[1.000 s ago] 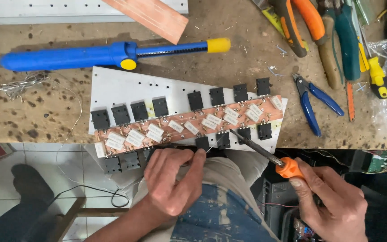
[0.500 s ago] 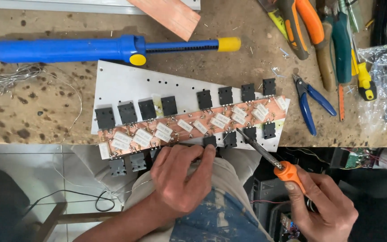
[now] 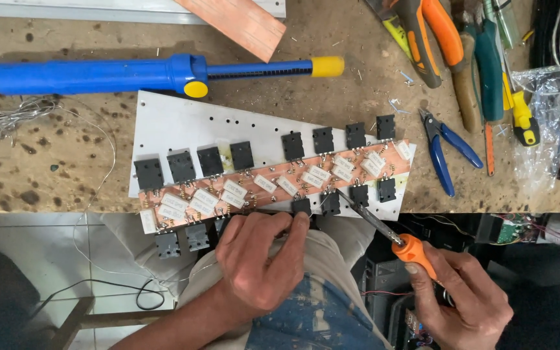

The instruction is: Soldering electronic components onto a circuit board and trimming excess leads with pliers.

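Note:
A white metal plate [image 3: 183, 123] lies on the worn workbench, carrying a copper circuit strip [image 3: 273, 185] with white resistors and two rows of black transistors [image 3: 212, 161]. My left hand [image 3: 260, 259] rests at the plate's near edge, its fingertips pressing on a black transistor [image 3: 301, 206] in the near row. My right hand [image 3: 461, 298] grips a soldering iron by its orange handle [image 3: 415, 251]. The iron's dark tip [image 3: 348, 199] points at the strip beside that transistor.
A blue desoldering pump [image 3: 98, 74] with a yellow end lies across the bench behind the plate. Blue-handled cutters [image 3: 448, 149], orange and green pliers [image 3: 448, 45] and a clear plastic bag [image 3: 552, 116] crowd the right. A copper board [image 3: 241, 19] sits at the back. Thin wire [image 3: 14, 116] lies left.
The camera view has shifted, so the bench and plate appear slightly lower and more to the right. My left fingers stay on the near transistors; the soldering iron tip stays close to the strip.

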